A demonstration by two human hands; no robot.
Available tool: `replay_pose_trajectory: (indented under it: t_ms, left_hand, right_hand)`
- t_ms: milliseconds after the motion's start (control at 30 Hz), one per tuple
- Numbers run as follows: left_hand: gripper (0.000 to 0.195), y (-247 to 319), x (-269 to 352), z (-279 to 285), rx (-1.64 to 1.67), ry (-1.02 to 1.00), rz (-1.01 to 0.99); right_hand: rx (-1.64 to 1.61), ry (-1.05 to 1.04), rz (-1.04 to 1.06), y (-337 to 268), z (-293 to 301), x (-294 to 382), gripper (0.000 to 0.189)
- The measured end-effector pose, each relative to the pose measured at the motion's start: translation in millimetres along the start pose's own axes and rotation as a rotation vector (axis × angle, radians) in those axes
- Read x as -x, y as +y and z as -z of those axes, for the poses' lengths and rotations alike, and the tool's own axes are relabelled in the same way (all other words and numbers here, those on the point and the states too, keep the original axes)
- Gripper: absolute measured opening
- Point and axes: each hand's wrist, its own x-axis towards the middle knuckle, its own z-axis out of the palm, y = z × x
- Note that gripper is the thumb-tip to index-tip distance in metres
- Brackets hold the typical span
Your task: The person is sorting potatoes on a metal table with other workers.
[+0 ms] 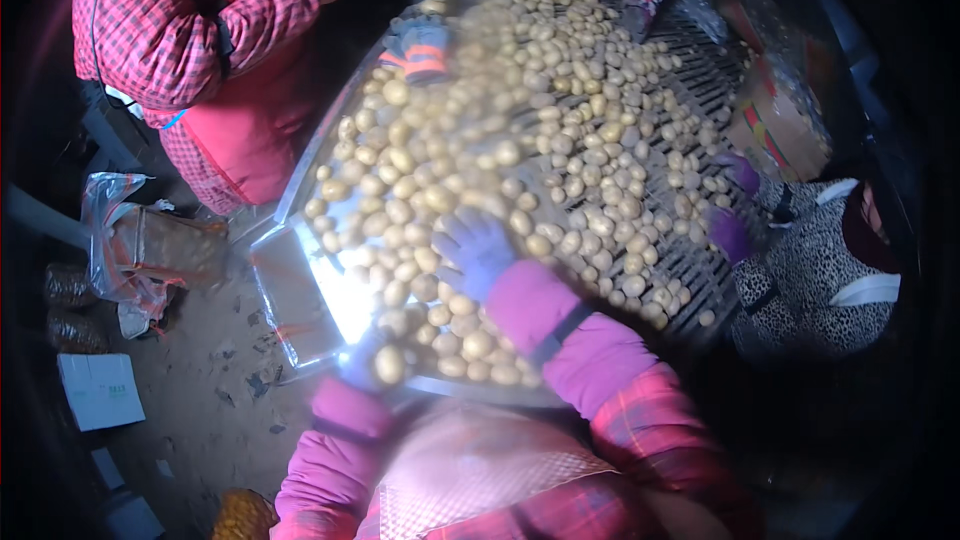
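Note:
A large sorting table with raised metal edges (480,390) is covered in potatoes (439,199). My right hand (476,251), in a purple-blue glove, lies on the potatoes near the middle of the table with its fingers apart. My left hand (367,364), gloved too, is at the table's near left corner, close to the bright metal chute; a potato (389,364) sits in it, and its fingers are blurred. Beyond my hands the potatoes are smeared by motion. On the right side they lie on a slatted surface (697,82).
A plastic-lined box (289,296) adjoins the chute. A person in a checked jacket (165,37) stands left, a person in leopard print (802,262) right, another at the far edge. Striped gloves (420,52) rest at the far left edge. A carton (780,120) stands at right.

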Motion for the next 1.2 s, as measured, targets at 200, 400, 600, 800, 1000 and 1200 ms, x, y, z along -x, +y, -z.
replay_pose_trajectory:
  t_ms: [200,400,600,800,1000,1200]
  left_hand:
    - [0.044,9,5,-17,0.131,0.047,-0.003]
    - [0.044,13,3,-17,0.102,-0.025,-0.057]
    - [0.042,33,9,-49,0.205,-0.068,0.077]
    - [0.044,28,14,-36,0.119,-0.174,-0.015]
    - [0.047,20,7,-17,0.01,-0.061,-0.025]
    - [0.046,28,24,-25,0.146,-0.075,-0.028]
  right_hand:
    - [0.153,-0.407,-0.158,63,13,-46,0.045]
    - [0.194,-0.197,-0.37,135,39,33,0.046]
    - [-0.216,-0.231,-0.068,-20,15,61,0.037]
    - [-0.199,-0.243,0.035,-1,55,62,0.051]
    - [0.151,-0.398,-0.039,88,81,100,0.057]
    - [-0.02,-0.443,-0.394,84,107,37,0.041]
